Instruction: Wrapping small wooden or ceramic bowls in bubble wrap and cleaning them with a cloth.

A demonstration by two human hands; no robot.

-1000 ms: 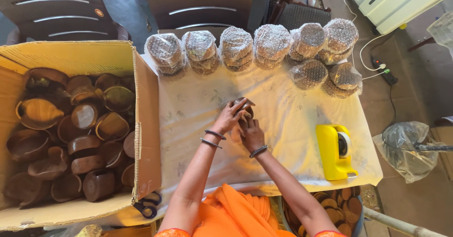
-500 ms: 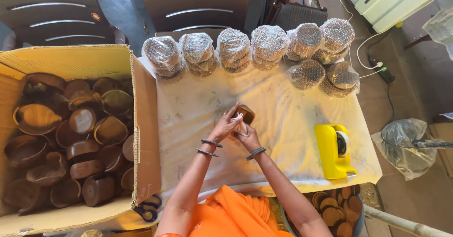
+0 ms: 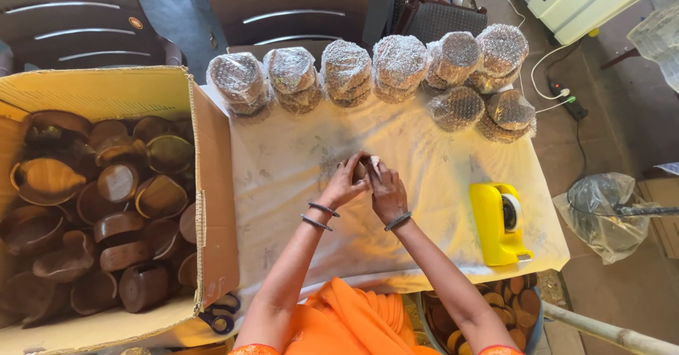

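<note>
Brown and small, a little wooden piece (image 3: 361, 169) sits between our two hands in the middle of the white cloth (image 3: 297, 157). Our left hand (image 3: 344, 183) curls around it, and our right hand (image 3: 387, 189) presses on it too. Shiny wrapped bundles (image 3: 346, 72) line the far edge. We see a yellow tape holder (image 3: 495, 222) at our right and a box of wooden bowls (image 3: 99, 185) at our left.

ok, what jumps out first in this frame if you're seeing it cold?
Probably the row of round stacks wrapped in bubble wrap along the far edge of the cloth-covered table, and the big yellow cardboard box at left, full of dark brown wooden bowls. Mid-table, the left hand and right hand close together around a small brown object; a yellow tape dispenser sits to the right.
</note>
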